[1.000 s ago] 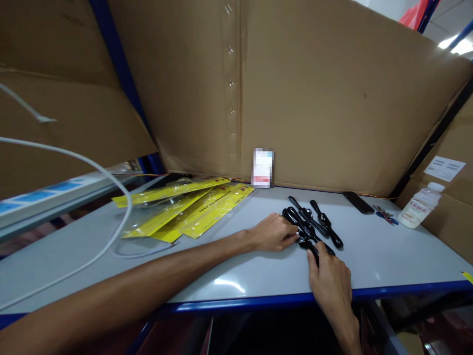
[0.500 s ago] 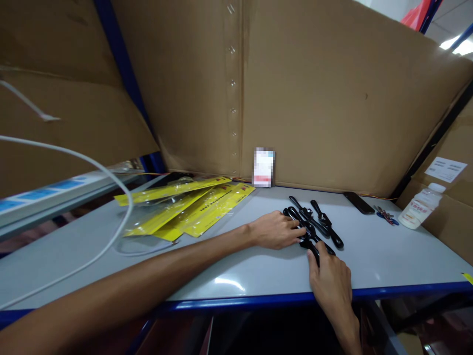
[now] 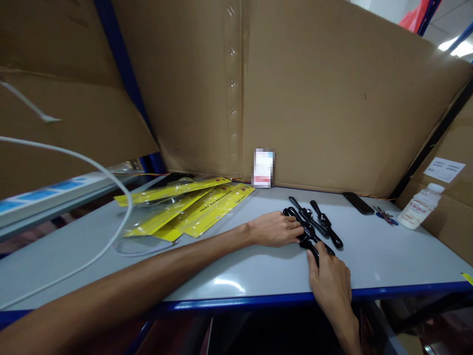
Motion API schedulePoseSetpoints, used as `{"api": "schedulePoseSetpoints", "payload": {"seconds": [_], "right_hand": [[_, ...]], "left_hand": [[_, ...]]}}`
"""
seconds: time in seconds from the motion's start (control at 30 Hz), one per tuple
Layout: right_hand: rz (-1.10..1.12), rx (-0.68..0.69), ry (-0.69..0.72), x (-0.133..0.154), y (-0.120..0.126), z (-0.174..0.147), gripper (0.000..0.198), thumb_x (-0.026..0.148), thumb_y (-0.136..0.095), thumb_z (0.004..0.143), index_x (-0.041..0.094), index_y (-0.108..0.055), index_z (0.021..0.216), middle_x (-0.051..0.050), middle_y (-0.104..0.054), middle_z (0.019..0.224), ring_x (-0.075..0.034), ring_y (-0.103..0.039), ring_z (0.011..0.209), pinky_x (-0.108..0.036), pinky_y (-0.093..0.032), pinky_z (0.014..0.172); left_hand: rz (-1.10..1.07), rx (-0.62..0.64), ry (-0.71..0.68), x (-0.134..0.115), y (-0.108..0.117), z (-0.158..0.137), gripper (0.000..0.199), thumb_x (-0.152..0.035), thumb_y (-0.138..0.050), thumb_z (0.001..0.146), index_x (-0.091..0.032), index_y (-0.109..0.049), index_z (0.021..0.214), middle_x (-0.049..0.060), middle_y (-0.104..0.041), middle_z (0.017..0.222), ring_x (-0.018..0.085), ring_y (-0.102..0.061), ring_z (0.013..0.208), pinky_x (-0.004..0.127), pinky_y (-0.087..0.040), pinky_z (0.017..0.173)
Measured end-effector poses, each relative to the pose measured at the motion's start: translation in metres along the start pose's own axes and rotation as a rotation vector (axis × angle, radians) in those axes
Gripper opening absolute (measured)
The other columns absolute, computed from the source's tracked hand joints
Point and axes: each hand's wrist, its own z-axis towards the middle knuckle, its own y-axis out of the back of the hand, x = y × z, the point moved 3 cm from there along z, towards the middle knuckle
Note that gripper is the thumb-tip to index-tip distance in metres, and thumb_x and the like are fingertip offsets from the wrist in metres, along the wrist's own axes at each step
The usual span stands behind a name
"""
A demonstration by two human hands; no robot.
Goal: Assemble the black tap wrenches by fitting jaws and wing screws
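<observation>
Several black two-handled spokeshaves lie close together on the table. My right hand is closed around the near handle of the closest spokeshave. At that tool's middle, the bent fingers of my left hand are pressed in; the fingertips and the small part under them are partly hidden. Just behind lies another spokeshave, touching or nearly touching the held one. Farther right are a spokeshave lying at a slant and, partly behind the others, one more spokeshave.
Yellow cards in clear plastic packaging lie at left, near a white cable and a power strip. A blurred upright screen leans on the cardboard wall. A dark phone, keys and a bottle sit at right.
My left fingers have shifted slightly at the middle of the spokeshave. My right hand keeps its hold on the handle, and the other things stay in place.
</observation>
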Motion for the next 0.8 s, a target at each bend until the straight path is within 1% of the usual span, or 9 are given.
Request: {"api": "schedulePoseSetpoints", "payload": {"seconds": [0.1,0.17,0.23,0.33,0.4,0.5,0.6,0.7,0.8], "right_hand": [[-0.004,-0.003,0.000,0.000,0.000,0.000,0.030,0.033,-0.036,0.105,0.021,-0.059,0.120,-0.009,-0.076,0.093,-0.028,-0.073,0.087,-0.032,-0.044,0.067],[-0.005,-0.005,0.001,-0.001,-0.001,0.000,0.030,0.033,-0.035,0.105,0.021,-0.059,0.120,-0.010,-0.076,0.093,-0.028,-0.073,0.087,-0.032,-0.044,0.067],[-0.005,-0.007,-0.001,-0.001,-0.001,0.000,0.031,0.032,-0.036,0.105,0.021,-0.059,0.122,-0.010,-0.076,0.093,-0.027,-0.073,0.086,-0.031,-0.043,0.068],[-0.007,-0.004,-0.006,-0.001,0.000,0.000,0.030,0.033,-0.036,0.105,0.021,-0.059,0.120,-0.010,-0.076,0.093,-0.025,-0.073,0.086,-0.030,-0.043,0.068],[-0.012,-0.001,-0.004,0.000,0.000,0.000,0.030,0.033,-0.035,0.105,0.021,-0.059,0.118,-0.010,-0.076,0.093,-0.025,-0.073,0.086,-0.030,-0.043,0.067],[-0.020,-0.003,0.003,0.001,0.000,0.000,0.030,0.033,-0.035,0.105,0.021,-0.059,0.117,-0.009,-0.076,0.093,-0.026,-0.073,0.085,-0.030,-0.042,0.067],[-0.014,-0.018,0.001,0.000,0.000,0.000,0.029,0.033,-0.036,0.105,0.021,-0.060,0.117,-0.009,-0.076,0.092,-0.027,-0.073,0.085,-0.031,-0.042,0.067],[0.011,-0.037,-0.003,-0.002,-0.001,0.000,0.028,0.033,-0.038,0.105,0.021,-0.061,0.116,-0.009,-0.077,0.093,-0.027,-0.073,0.086,-0.031,-0.042,0.066],[0.025,-0.052,0.013,-0.002,0.000,-0.001,0.027,0.032,-0.040,0.104,0.021,-0.060,0.118,-0.008,-0.077,0.093,-0.026,-0.073,0.085,-0.030,-0.041,0.065]], "left_hand": [[-0.053,0.047,0.045,-0.004,0.005,-0.001,0.015,-0.027,-0.051,0.100,-0.016,-0.059,0.094,0.008,-0.069,0.090,0.020,-0.063,0.087,0.028,-0.046,0.061],[-0.135,0.047,0.087,-0.006,0.007,-0.002,0.013,-0.018,-0.048,0.099,-0.016,-0.059,0.092,0.007,-0.068,0.089,0.019,-0.063,0.085,0.027,-0.047,0.062],[-0.242,0.029,0.144,-0.007,0.008,-0.003,0.015,-0.014,-0.045,0.098,-0.016,-0.059,0.092,0.006,-0.068,0.089,0.018,-0.063,0.082,0.027,-0.048,0.065],[-0.381,-0.015,0.276,-0.008,0.001,-0.002,0.015,-0.013,-0.044,0.097,-0.017,-0.058,0.093,0.005,-0.067,0.090,0.016,-0.062,0.078,0.027,-0.049,0.069],[-0.432,-0.056,0.397,-0.009,-0.006,0.000,0.012,-0.012,-0.046,0.093,-0.017,-0.057,0.090,0.003,-0.066,0.085,0.015,-0.061,0.073,0.027,-0.047,0.067],[-0.471,-0.091,0.558,-0.010,-0.015,0.003,0.010,-0.009,-0.050,0.084,-0.018,-0.054,0.085,0.001,-0.063,0.076,0.015,-0.058,0.068,0.026,-0.043,0.061],[-0.512,-0.108,0.647,-0.008,-0.017,0.005,0.010,-0.009,-0.053,0.080,-0.019,-0.053,0.084,-0.001,-0.061,0.073,0.015,-0.056,0.065,0.025,-0.041,0.059],[-0.481,-0.129,0.712,-0.002,-0.014,0.002,0.013,-0.008,-0.052,0.079,-0.019,-0.053,0.086,0.000,-0.061,0.077,0.016,-0.056,0.068,0.026,-0.042,0.062],[-0.421,-0.127,0.730,0.004,-0.013,-0.003,0.020,-0.006,-0.049,0.079,-0.020,-0.055,0.092,0.002,-0.062,0.089,0.018,-0.060,0.077,0.029,-0.046,0.068]]}}
